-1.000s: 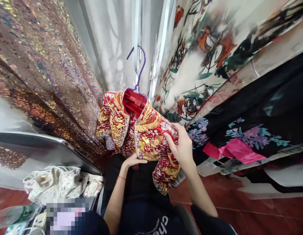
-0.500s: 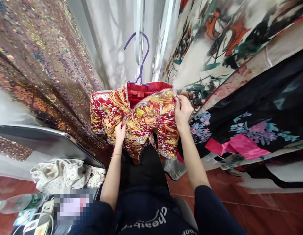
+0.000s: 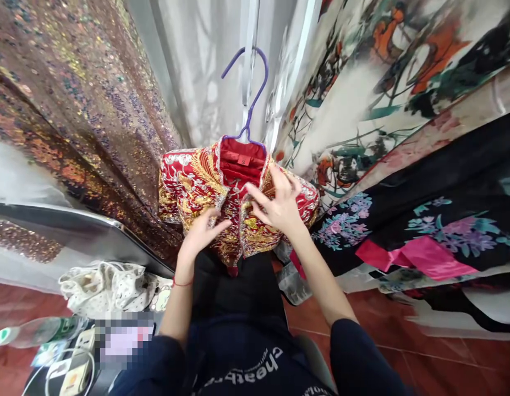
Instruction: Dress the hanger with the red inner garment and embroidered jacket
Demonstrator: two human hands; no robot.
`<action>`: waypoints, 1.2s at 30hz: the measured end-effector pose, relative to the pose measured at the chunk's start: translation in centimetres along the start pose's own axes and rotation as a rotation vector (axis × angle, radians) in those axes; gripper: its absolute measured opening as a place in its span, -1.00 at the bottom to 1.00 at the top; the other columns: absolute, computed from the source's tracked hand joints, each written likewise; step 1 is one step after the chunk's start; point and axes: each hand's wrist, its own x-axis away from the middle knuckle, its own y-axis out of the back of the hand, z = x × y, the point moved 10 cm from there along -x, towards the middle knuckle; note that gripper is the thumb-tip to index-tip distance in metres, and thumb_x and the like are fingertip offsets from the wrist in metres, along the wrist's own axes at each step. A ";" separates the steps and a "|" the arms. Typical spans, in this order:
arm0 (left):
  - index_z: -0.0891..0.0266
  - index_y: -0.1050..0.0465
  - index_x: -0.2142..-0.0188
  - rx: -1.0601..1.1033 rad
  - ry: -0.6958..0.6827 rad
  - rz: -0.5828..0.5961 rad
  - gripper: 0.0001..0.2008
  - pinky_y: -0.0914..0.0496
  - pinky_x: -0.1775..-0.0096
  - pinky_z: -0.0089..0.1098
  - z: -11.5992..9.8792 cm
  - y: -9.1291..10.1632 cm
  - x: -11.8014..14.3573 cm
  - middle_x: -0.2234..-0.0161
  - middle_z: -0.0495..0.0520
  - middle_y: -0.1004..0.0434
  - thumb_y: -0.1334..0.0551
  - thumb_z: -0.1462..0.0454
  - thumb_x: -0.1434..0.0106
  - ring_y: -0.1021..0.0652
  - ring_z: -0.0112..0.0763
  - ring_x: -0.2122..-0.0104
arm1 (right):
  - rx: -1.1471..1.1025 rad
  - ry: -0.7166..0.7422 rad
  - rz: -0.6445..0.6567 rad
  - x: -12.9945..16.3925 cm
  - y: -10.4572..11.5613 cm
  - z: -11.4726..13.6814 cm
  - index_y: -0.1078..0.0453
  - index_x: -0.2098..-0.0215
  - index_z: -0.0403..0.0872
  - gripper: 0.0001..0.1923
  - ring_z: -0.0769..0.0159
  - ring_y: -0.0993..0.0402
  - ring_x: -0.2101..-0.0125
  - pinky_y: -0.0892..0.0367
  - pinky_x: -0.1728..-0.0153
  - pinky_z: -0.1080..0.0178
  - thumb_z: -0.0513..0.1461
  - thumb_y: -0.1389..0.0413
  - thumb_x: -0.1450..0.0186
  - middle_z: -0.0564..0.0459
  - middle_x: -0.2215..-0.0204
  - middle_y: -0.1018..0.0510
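Observation:
A red jacket (image 3: 203,170) with gold and silver embroidery hangs on a purple hanger (image 3: 255,104), its red lining and a size label (image 3: 243,160) showing at the collar. The hanger's hook is up at a pale metal bar. My left hand (image 3: 202,231) is at the jacket's left front panel, fingers spread. Over the right front, just below the collar, is my right hand (image 3: 279,201), its fingers apart and slightly curled. Neither hand visibly grips the cloth. Between them the two front edges lie apart, with red patterned cloth showing in the gap.
Sequinned fabric (image 3: 93,110) drapes at the left, and a painted-pattern cloth (image 3: 354,104) at the right. Beside it hangs a black garment (image 3: 403,192) with flowers and a pink bow. A polka-dot cloth bag (image 3: 108,289), a plastic bottle (image 3: 36,331) and a power strip (image 3: 75,374) are lower left.
My right hand has let go of the jacket's right shoulder area and moved inward to below the collar. My left hand has opened. The pulled-over right front has fallen back to its side.

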 end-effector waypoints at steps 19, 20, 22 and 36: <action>0.17 -0.43 0.07 -0.337 -0.576 -0.223 -0.79 -0.35 -0.17 -0.09 -16.1 11.7 -9.1 -0.03 0.12 -0.47 -0.11 0.16 -0.41 -0.47 -0.18 -0.12 | -0.247 -0.250 -0.190 -8.3 2.7 -3.3 -0.42 -0.06 0.09 -0.66 -0.08 -0.19 -0.27 -0.22 -0.13 -0.31 -0.04 0.07 -0.46 -0.08 -0.29 -0.22; 0.18 -0.42 0.07 -0.335 -0.588 -0.221 -0.78 -0.37 -0.15 -0.12 -15.8 11.2 -9.1 0.01 0.13 -0.50 -0.11 0.16 -0.42 -0.50 -0.20 -0.08 | -0.228 -0.240 -0.177 -8.5 2.3 -3.0 -0.42 -0.06 0.10 -0.66 -0.06 -0.21 -0.26 -0.24 -0.12 -0.29 -0.04 0.08 -0.46 -0.09 -0.27 -0.25; 0.20 -0.42 0.04 -0.333 -0.598 -0.210 -0.76 -0.39 -0.11 -0.17 -14.7 10.3 -9.2 0.06 0.13 -0.53 -0.14 0.14 -0.41 -0.53 -0.22 0.00 | -0.197 -0.226 -0.157 -8.5 1.5 -2.6 -0.42 -0.05 0.11 -0.67 -0.02 -0.23 -0.25 -0.26 -0.12 -0.24 -0.03 0.08 -0.46 -0.09 -0.23 -0.30; 0.22 -0.57 0.29 -0.396 -0.458 -0.170 -0.57 -0.31 0.29 -0.40 -8.3 13.5 -9.8 0.41 0.04 -0.58 -0.04 0.03 -0.43 -0.46 -0.44 0.43 | -0.017 -0.323 -0.027 -0.3 2.3 -6.2 -0.44 0.11 -0.07 -0.49 0.15 -0.46 0.23 -0.29 0.15 0.12 0.10 0.16 -0.47 -0.10 0.28 -0.57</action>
